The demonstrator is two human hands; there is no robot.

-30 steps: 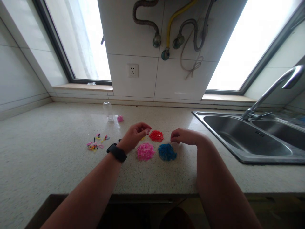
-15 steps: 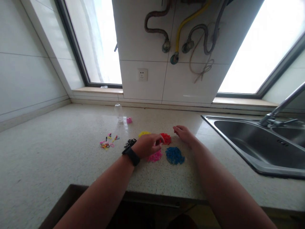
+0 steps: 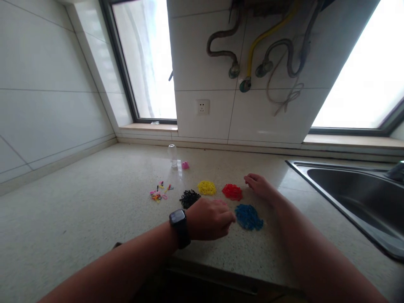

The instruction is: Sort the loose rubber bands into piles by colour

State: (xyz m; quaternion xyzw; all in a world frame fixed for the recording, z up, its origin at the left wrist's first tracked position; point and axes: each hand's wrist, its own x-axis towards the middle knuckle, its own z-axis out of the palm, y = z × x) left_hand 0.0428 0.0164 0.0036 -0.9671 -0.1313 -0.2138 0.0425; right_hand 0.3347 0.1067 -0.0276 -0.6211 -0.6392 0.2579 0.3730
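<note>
My left hand (image 3: 211, 219), with a black watch (image 3: 178, 223) on its wrist, is over the pink pile (image 3: 221, 203) and hides most of it. Its fingers are closed together; whatever they may hold is not visible. My right hand (image 3: 257, 184) rests right of the red pile (image 3: 232, 192), fingers curled and pressed together, their contents too small to make out. Around the hands lie a blue pile (image 3: 249, 217), a yellow pile (image 3: 207, 187) and a black pile (image 3: 189, 198), all of what look like small rubber bands.
A small mixed-colour heap (image 3: 158, 195) lies to the left on the speckled counter (image 3: 104, 219). Behind it stand a clear plastic bottle (image 3: 172, 156) and a pink piece (image 3: 185, 165). A steel sink (image 3: 344, 181) is at the right; a socket (image 3: 203, 107) is on the wall.
My left hand has moved from beside the red pile down toward me, over the pink pile, uncovering the yellow and red piles. My right hand stays near the red pile. The view has shifted.
</note>
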